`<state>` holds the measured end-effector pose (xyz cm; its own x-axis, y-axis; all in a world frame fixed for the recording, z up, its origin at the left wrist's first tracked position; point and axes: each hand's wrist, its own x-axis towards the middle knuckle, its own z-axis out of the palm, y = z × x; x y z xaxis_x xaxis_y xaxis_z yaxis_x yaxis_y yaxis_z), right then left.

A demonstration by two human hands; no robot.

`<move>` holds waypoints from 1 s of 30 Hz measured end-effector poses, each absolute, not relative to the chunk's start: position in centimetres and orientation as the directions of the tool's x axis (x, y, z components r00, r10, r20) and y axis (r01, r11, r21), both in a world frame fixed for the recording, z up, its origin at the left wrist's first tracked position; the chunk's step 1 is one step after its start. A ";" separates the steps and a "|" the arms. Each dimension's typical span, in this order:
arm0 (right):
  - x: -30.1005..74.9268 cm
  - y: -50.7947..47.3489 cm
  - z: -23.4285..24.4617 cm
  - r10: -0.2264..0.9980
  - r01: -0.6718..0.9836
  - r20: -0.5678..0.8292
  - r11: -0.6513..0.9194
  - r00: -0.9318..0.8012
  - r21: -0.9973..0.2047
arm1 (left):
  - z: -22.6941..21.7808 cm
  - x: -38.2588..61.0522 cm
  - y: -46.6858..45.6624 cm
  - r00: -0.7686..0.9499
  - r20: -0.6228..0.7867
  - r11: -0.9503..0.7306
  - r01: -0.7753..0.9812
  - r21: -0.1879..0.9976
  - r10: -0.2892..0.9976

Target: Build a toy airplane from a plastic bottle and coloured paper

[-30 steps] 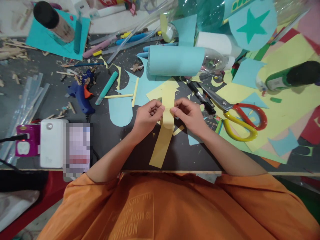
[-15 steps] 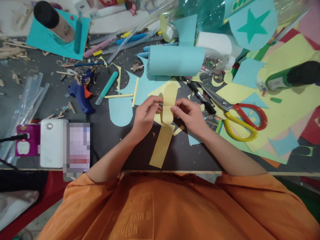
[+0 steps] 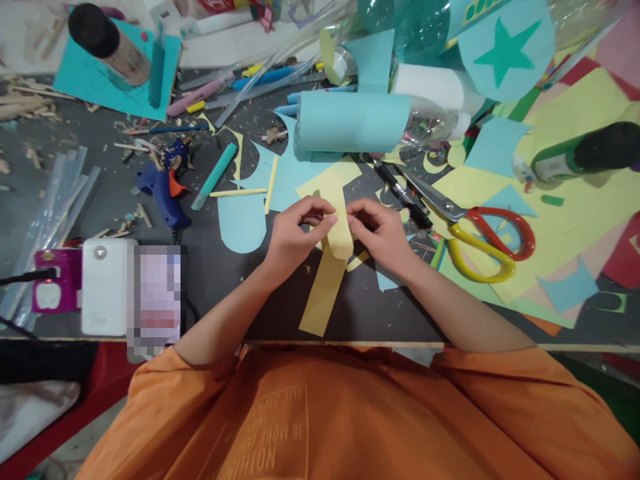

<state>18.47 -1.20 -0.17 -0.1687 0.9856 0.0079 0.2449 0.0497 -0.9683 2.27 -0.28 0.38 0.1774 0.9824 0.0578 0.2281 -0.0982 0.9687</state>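
My left hand (image 3: 300,232) pinches a small yellow paper piece (image 3: 341,237) between thumb and fingers at its left edge. At the opposite edge, my right hand (image 3: 379,230) has its thumb and curled fingertips closed on the same piece. The lower end of this paper is rounded and tilts toward me. Beneath it, a longer yellow paper strip (image 3: 320,300) lies on the dark table. Just left of my hands rests a light blue paper cutout (image 3: 242,223) with a rounded end. Scissors (image 3: 465,223) with red and yellow handles lie to the right, beside a black pen (image 3: 403,193).
A bottle wrapped in light blue paper (image 3: 353,121) lies behind my hands. Leftward are a blue glue gun (image 3: 163,190), a teal marker (image 3: 215,177), a white power bank (image 3: 109,287) and clear glue sticks (image 3: 60,193). Paper scraps (image 3: 555,253) cover the right side.
The yellow piece, with a fold line across it before, now shows as one longer flap tilted toward me. My left thumb has moved right onto its face; both hands stay close together.
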 end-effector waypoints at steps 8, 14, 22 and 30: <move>18.4 -1.4 -0.2 0.976 0.306 0.145 0.189 -0.161 -0.933 | -0.4 1.6 -0.1 0.235 0.360 -0.425 0.614 0.666 0.903; 18.4 -1.5 -0.2 0.964 0.368 0.201 0.253 -0.175 -0.894 | -0.4 1.7 -0.4 0.301 0.519 -0.541 0.735 0.408 0.800; 18.3 -1.5 1.4 0.961 0.404 0.159 0.240 -0.224 -0.882 | 0.2 1.8 -0.5 0.341 0.427 -0.544 0.598 0.588 0.837; 25.6 6.0 6.3 0.995 0.934 0.088 0.084 -0.057 -0.347 | 0.6 1.4 0.5 -0.089 0.062 -0.058 0.047 0.997 0.994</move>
